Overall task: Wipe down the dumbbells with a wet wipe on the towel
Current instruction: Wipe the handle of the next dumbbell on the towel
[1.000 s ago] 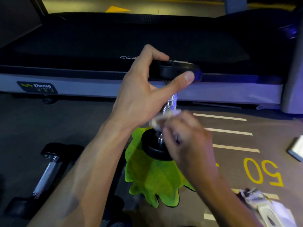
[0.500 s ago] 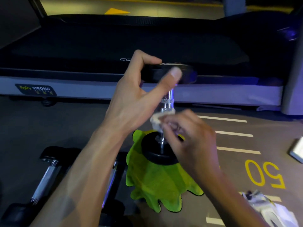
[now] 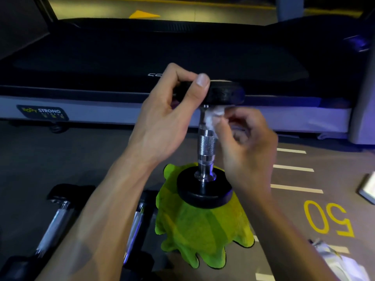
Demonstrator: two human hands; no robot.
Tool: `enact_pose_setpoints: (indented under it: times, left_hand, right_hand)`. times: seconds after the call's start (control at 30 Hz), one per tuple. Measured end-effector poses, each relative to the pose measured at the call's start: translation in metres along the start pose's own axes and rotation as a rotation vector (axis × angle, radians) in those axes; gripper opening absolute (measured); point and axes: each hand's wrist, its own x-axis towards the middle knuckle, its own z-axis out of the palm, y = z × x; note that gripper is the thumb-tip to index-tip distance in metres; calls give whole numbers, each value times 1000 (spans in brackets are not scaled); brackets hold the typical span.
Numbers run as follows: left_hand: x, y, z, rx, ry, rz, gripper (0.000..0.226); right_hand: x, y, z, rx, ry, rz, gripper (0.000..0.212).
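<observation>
a: start closest in. what's by the person's knees?

b: two more dumbbells (image 3: 54, 224) lying flat on the floor at the lower left, beside the green towel (image 3: 199, 234). nothing shows whether they have been wiped, so i'd count them as possibly still to do. at the lower right there's a crumpled white packet (image 3: 341, 260), probably the wipes, though it's too blurred to be sure.

a: and the one being worked on?

b: the dumbbell (image 3: 206, 147) stands upright, its lower black plate resting on the towel. the left hand (image 3: 162, 122) grasps the rim of the upper plate between thumb and fingers, steadying it. the right hand (image 3: 247, 142) pinches the wet wipe (image 3: 212, 118) against the chrome handle, right up under the top plate.

a: so how far along?

b: i'd judge mid-way on this dumbbell. the wipe is at the top of the handle; the knurled middle and lower collar are bare of it now, and whether they are done can't be read. the plates look untouched by the wipe at this moment.

a: beyond that?

b: a treadmill (image 3: 182, 57) lies across the back, no part of the job.
</observation>
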Motion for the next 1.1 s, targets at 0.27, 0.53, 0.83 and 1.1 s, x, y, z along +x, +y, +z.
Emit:
enact_pose_setpoints:
  times: [0.27, 0.53, 0.83, 1.1]
  left_hand:
    - [-2, 3, 2, -14, 15, 32, 18]
    - [-6, 7, 5, -1, 20, 53, 16]
    - [-10, 8, 4, -9, 13, 33, 14]
    - [-9, 7, 4, -30, 54, 45, 12]
  right_hand:
    - [0, -17, 24, 609, 165, 409, 14]
    - [-13, -9, 24, -87, 130, -76, 12]
    - [-11, -3, 2, -391, 42, -441, 14]
    - [-22, 9, -14, -310, -71, -341, 16]
